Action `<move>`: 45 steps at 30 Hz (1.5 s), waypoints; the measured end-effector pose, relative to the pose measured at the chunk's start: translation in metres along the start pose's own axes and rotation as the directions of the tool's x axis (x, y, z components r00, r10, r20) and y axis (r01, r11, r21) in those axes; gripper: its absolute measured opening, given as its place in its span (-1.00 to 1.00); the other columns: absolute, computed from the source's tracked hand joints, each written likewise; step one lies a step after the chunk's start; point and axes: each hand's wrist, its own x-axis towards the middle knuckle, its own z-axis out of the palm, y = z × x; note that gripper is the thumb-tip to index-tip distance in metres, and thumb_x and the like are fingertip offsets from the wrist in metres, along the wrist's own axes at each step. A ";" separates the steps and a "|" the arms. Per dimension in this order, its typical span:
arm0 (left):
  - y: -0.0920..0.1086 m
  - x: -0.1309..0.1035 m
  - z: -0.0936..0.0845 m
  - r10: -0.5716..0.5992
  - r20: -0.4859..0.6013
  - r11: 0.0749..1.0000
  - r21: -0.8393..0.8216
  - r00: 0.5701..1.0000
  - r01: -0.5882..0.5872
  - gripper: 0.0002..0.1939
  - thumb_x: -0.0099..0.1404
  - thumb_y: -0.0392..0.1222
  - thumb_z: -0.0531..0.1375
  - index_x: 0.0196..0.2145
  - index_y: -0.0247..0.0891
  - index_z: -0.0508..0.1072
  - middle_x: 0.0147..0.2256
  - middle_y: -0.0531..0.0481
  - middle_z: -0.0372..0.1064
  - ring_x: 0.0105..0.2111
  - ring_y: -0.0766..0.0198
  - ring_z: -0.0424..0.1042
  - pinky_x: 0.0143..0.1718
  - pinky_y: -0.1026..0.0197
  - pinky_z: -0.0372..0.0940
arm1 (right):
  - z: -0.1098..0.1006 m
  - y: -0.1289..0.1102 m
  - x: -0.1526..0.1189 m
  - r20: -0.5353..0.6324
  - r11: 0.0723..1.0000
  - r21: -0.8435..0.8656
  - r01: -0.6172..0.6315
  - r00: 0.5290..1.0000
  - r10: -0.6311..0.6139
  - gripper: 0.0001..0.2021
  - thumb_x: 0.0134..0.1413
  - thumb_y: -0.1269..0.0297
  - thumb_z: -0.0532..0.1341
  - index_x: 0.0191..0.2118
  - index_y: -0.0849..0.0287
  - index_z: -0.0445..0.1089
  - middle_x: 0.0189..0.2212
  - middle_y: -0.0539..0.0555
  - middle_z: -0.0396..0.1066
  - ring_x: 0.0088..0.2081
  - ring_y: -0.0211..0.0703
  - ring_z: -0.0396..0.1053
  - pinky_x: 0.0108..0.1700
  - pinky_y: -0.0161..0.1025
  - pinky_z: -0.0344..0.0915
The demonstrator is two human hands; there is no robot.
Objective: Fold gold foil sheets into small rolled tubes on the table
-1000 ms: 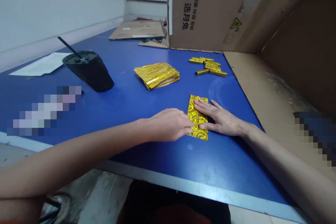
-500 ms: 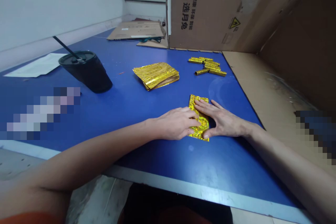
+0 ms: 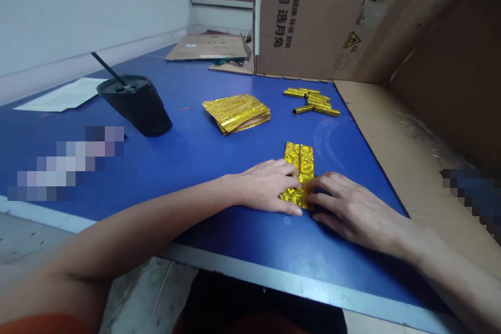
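Observation:
A folded gold foil paper (image 3: 306, 159) lies flat on the blue table, with a seam running lengthwise down its middle. My left hand (image 3: 270, 186) rests on its left and lower part, fingers apart and pressing on the foil. At the lower right edge of the paper is my right hand (image 3: 342, 206), its fingers spread and the fingertips touching the foil. Further back sits a stack of flat gold sheets (image 3: 237, 110). Several rolled gold pieces (image 3: 319, 100) lie together behind the folded paper, towards the table's right edge.
A black tumbler with a straw (image 3: 136, 107) stands at the left. Behind it lies a white paper (image 3: 60, 95). Flat cardboard (image 3: 207, 47) lies at the back, and a large cardboard panel (image 3: 313, 21) stands behind the rolls. A blurred-out item is at the far left.
My right hand has moved down and right, from the top of the folded paper to its lower right edge, uncovering the seam. My left hand stays on the paper. The view has shifted slightly.

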 end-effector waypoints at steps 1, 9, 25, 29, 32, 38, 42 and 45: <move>0.000 0.000 0.000 -0.006 -0.003 1.000 0.000 1.000 0.006 -0.47 0.13 0.22 0.04 -0.13 -0.25 0.36 -0.14 -0.11 0.25 -0.14 0.12 0.21 -0.11 0.11 0.11 | 0.004 0.000 -0.001 -0.032 1.000 -0.010 0.004 0.999 -0.004 -0.78 0.08 0.35 0.06 -0.17 0.12 0.37 -0.19 0.18 0.34 -0.17 -0.04 0.30 -0.15 -0.02 0.26; 0.001 -0.002 0.002 -0.019 -0.005 1.000 0.016 1.000 0.019 -0.35 0.04 0.26 0.10 -0.06 -0.27 0.31 -0.08 -0.14 0.21 -0.10 0.09 0.19 -0.09 0.07 0.11 | 0.018 0.007 -0.002 -0.198 0.965 0.260 -0.027 0.977 0.081 -0.82 0.13 0.39 0.00 -0.28 0.17 0.33 -0.35 0.13 0.40 -0.30 -0.14 0.34 -0.25 -0.15 0.30; -0.001 0.008 0.011 -0.225 -0.105 0.954 -0.223 0.969 0.198 -0.78 0.22 -0.26 0.06 -0.22 -0.25 0.46 -0.17 -0.03 0.30 -0.14 0.23 0.22 -0.05 0.16 0.12 | 0.019 0.014 0.002 -0.127 0.840 0.484 -0.247 0.929 0.347 -0.85 0.05 0.26 0.12 -0.28 0.13 0.39 -0.34 0.06 0.44 -0.28 -0.15 0.35 -0.18 -0.15 0.28; 0.001 0.007 0.013 -0.223 -0.134 0.952 -0.243 0.966 0.186 -0.80 0.22 -0.25 0.06 -0.25 -0.25 0.46 -0.20 -0.03 0.28 -0.15 0.25 0.20 -0.05 0.18 0.11 | 0.023 0.014 0.005 -0.118 0.759 0.584 -0.287 0.895 0.429 -0.84 0.06 0.27 0.10 -0.34 0.15 0.41 -0.38 0.04 0.44 -0.33 -0.20 0.36 -0.23 -0.24 0.28; 0.003 0.006 0.012 -0.234 -0.141 0.954 -0.222 0.962 0.199 -0.81 0.22 -0.23 0.06 -0.36 -0.26 0.47 -0.28 -0.03 0.26 -0.20 0.24 0.20 -0.12 0.19 0.14 | 0.023 0.014 0.006 -0.068 0.704 0.616 -0.354 0.866 0.496 -0.83 0.04 0.24 0.10 -0.36 0.15 0.42 -0.42 0.03 0.45 -0.37 -0.20 0.36 -0.27 -0.25 0.27; 0.001 0.009 0.009 -0.212 -0.071 0.957 -0.216 0.975 0.193 -0.82 0.22 -0.25 0.06 -0.40 -0.28 0.45 -0.38 0.00 0.29 -0.29 0.27 0.23 -0.21 0.22 0.16 | 0.019 0.014 0.008 -0.015 0.640 0.639 -0.427 0.825 0.565 -0.82 0.01 0.22 0.12 -0.39 0.16 0.42 -0.46 0.01 0.45 -0.43 -0.22 0.35 -0.35 -0.29 0.26; -0.003 0.011 0.010 -0.256 -0.099 0.931 -0.293 0.961 0.218 -0.81 0.20 -0.29 0.09 -0.24 -0.26 0.44 -0.31 0.02 0.38 -0.25 0.28 0.28 -0.15 0.23 0.16 | 0.022 0.017 0.010 0.009 0.585 0.686 -0.432 0.809 0.587 -0.82 -0.01 0.21 0.12 -0.37 0.19 0.39 -0.48 0.02 0.44 -0.45 -0.22 0.34 -0.38 -0.29 0.25; -0.003 0.011 0.010 -0.341 -0.112 0.894 -0.345 0.933 0.285 -0.72 0.18 -0.28 0.08 -0.13 -0.23 0.39 -0.23 0.02 0.40 -0.20 0.26 0.31 -0.14 0.21 0.17 | 0.026 0.021 0.011 0.016 0.553 0.714 -0.430 0.799 0.601 -0.79 -0.03 0.21 0.13 -0.28 0.21 0.36 -0.47 0.04 0.44 -0.44 -0.21 0.35 -0.39 -0.28 0.26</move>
